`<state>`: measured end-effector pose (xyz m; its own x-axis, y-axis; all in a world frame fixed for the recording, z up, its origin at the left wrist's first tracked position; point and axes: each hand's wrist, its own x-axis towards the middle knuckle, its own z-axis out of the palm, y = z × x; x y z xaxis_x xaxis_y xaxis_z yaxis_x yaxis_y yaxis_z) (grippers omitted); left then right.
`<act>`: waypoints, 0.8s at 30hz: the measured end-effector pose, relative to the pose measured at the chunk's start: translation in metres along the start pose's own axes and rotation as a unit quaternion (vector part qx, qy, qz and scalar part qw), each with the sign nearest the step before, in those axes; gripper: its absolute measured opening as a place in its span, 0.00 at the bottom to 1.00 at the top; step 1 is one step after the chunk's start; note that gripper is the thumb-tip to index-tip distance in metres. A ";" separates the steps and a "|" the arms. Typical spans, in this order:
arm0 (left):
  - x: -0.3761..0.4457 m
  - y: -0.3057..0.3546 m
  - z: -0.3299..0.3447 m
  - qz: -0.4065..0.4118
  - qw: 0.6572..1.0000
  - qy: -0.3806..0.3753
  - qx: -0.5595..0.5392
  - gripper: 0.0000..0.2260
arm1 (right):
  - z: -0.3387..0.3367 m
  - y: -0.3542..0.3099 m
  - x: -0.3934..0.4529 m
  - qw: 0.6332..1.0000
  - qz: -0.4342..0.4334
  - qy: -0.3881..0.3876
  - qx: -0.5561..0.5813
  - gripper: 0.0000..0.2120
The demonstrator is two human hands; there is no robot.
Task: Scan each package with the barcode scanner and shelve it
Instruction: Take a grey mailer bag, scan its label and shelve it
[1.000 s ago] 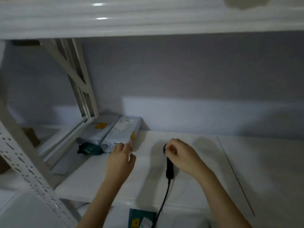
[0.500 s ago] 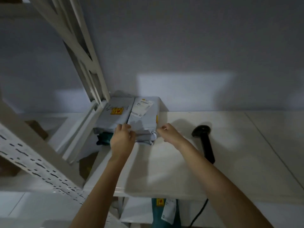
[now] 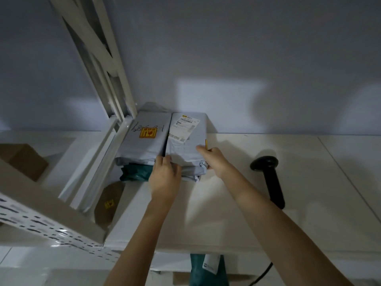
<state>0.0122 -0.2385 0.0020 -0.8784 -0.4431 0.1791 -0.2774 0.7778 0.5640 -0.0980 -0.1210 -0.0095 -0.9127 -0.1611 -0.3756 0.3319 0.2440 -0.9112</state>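
Two grey mailer packages lie side by side at the back left of the white shelf. The right grey package carries a white label; the left grey package has a yellow sticker and handwriting. My left hand grips the near left corner of the right package, and my right hand grips its near right edge. A teal package lies underneath them. The black barcode scanner lies on the shelf to the right, apart from both hands.
White shelf uprights and braces stand left of the packages. A perforated post crosses the lower left. A brown box and a round brown parcel sit at left. Another teal package lies below the shelf's front edge.
My right hand has let go of the scanner, which now lies on the shelf. Both hands have moved onto the right grey package's near end.
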 end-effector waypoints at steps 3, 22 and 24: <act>0.000 0.001 -0.001 0.012 1.000 0.001 -0.002 0.16 | -0.007 -0.001 0.002 0.999 0.001 -0.008 0.035 0.12; -0.017 0.030 0.001 -0.140 0.838 -0.178 -0.496 0.17 | -0.104 0.050 -0.122 0.991 -0.128 -0.033 -0.026 0.12; -0.018 0.032 0.006 -0.140 0.838 -0.186 -0.494 0.12 | -0.112 0.052 -0.124 0.989 -0.134 -0.045 -0.038 0.14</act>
<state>0.0170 -0.2036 0.0121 -0.9445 -0.2343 -0.2305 -0.1954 -0.1634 0.9670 0.0052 0.0191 0.0091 -0.9395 -0.3137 -0.1380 0.0579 0.2516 -0.9661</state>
